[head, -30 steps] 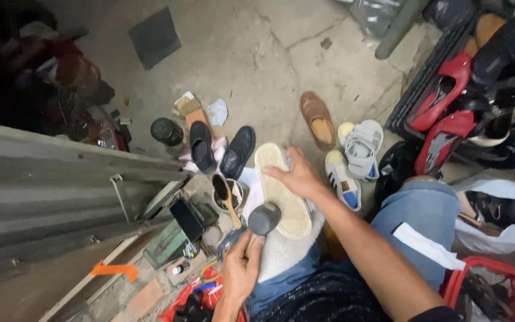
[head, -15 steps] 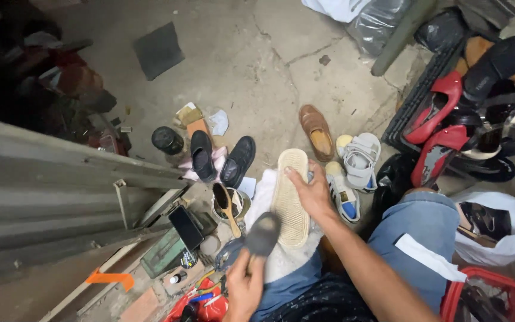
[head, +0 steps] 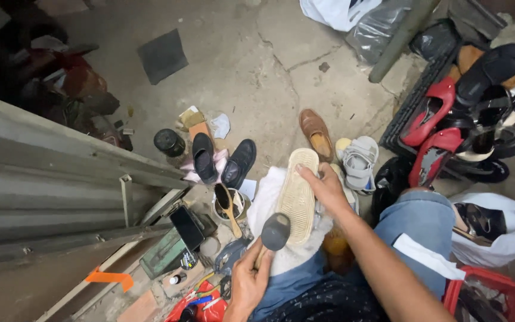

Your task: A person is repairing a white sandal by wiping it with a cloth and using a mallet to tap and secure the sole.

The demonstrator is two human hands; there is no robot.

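I am looking down on a cracked concrete floor (head: 269, 53) that is filling most of the view, with a ribbed grey metal sheet (head: 43, 191) running along the left and cutting off whatever lies under it. At upper right a black rack (head: 415, 101) is carrying red and black shoes, its far end running out of frame, and a red crate (head: 508, 298) is showing only a corner at lower right. My knee in blue denim (head: 418, 220) is hiding the ground beneath it. On my lap a white cloth (head: 263, 197) is lying under a pale shoe (head: 298, 194), turned sole up, its ridged beige sole facing me. My right hand (head: 326, 188) is pressing on that shoe, fingers spread over the sole's edge, thumb side hidden. My left hand (head: 248, 280) is wrapping its grip tight around a wooden handle; the dark rounded hammer (head: 275, 231) head is hovering just at the sole's near end, blurred. Beyond, a brown leather shoe (head: 316, 132), a grey sandal (head: 359, 161) and a pair of black shoes (head: 222, 160) are lying near each other. A small dark jar (head: 169, 142) is standing beside them.
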